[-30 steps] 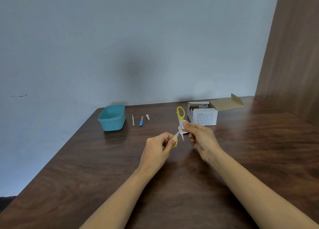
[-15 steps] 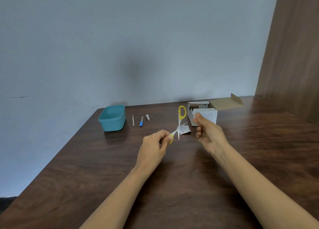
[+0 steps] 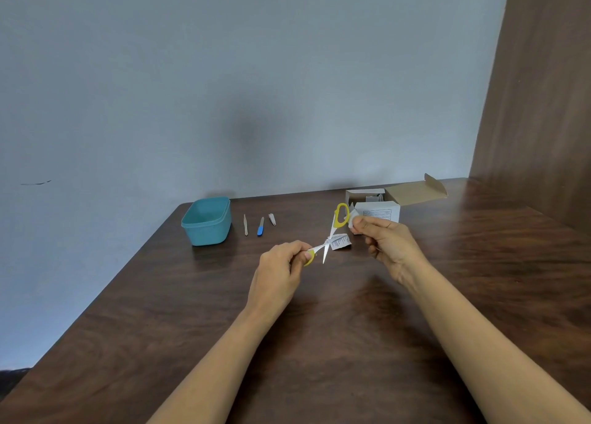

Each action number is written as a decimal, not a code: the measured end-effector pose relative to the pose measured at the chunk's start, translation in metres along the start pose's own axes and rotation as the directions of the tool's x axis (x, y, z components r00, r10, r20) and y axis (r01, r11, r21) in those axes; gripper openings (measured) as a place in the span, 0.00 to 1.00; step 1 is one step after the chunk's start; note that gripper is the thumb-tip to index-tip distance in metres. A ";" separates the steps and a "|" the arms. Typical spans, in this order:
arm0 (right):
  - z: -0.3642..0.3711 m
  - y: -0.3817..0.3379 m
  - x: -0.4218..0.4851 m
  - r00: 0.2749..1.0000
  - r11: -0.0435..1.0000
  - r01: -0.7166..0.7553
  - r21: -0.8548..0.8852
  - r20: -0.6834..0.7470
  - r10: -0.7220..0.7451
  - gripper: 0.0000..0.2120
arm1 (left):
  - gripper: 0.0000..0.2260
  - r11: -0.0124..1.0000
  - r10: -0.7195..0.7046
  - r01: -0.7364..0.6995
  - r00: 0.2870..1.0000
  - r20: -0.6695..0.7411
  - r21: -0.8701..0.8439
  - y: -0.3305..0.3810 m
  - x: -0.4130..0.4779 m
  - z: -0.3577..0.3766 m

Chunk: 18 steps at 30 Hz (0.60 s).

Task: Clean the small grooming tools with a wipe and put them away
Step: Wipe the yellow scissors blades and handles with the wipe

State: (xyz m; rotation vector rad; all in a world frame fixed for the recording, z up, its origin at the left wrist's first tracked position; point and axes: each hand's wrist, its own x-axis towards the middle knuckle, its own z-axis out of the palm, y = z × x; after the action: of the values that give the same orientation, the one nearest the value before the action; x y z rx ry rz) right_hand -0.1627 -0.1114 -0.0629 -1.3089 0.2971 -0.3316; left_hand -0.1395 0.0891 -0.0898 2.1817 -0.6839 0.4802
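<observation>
The small scissors (image 3: 328, 240), yellow-handled with slim pale blades, were spread in an X just above the table (image 3: 319, 343). The left hand (image 3: 278, 273) gripped the lower handle. The right hand (image 3: 387, 244) pinched a crumpled white wipe (image 3: 353, 220) just beside the upper loop.

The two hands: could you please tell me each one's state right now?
Left hand: holds the scissors, blades open, by one handle.
Right hand: pinches the wipe.

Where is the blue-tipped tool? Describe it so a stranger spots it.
Start at the teal container at the far left of the table. Right of it lie three slim tools in a row; the blue-tipped tool is the middle one. Its neighbours are all silver; only it has a blue near end.
</observation>
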 end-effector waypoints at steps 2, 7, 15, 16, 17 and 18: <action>-0.001 0.000 0.001 1.000 1.000 -0.004 -0.009 -0.002 0.004 0.03 | 0.09 1.000 0.008 -0.008 1.000 0.008 0.016 0.000 0.000 0.000; -0.003 -0.001 0.001 0.998 0.999 -0.021 -0.024 0.061 0.023 0.02 | 0.07 0.997 0.042 -0.044 0.998 0.037 0.062 -0.002 0.000 0.000; 0.000 -0.002 -0.001 0.981 0.998 -0.055 0.011 0.186 0.053 0.02 | 0.07 0.990 0.102 -0.112 0.988 0.115 0.083 0.000 0.000 0.000; 0.001 -0.002 -0.002 0.976 0.998 -0.061 0.015 0.210 0.056 0.02 | 0.07 0.989 0.109 -0.120 0.986 0.125 0.086 0.001 -0.001 0.001; 0.001 -0.001 -0.002 0.972 0.998 -0.063 0.016 0.229 0.058 0.02 | 0.07 0.988 0.113 -0.125 0.985 0.129 0.090 0.001 -0.001 0.001; 0.001 -0.001 -0.001 0.969 0.998 -0.059 0.010 0.242 0.054 0.02 | 0.07 0.987 0.114 -0.127 0.985 0.130 0.094 0.001 -0.001 0.001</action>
State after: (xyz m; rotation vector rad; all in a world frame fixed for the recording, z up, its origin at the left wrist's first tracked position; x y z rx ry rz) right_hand -0.1636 -0.1100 -0.0617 -1.3066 0.1248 -0.1235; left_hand -0.1408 0.0879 -0.0904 2.2894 -0.8811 0.4529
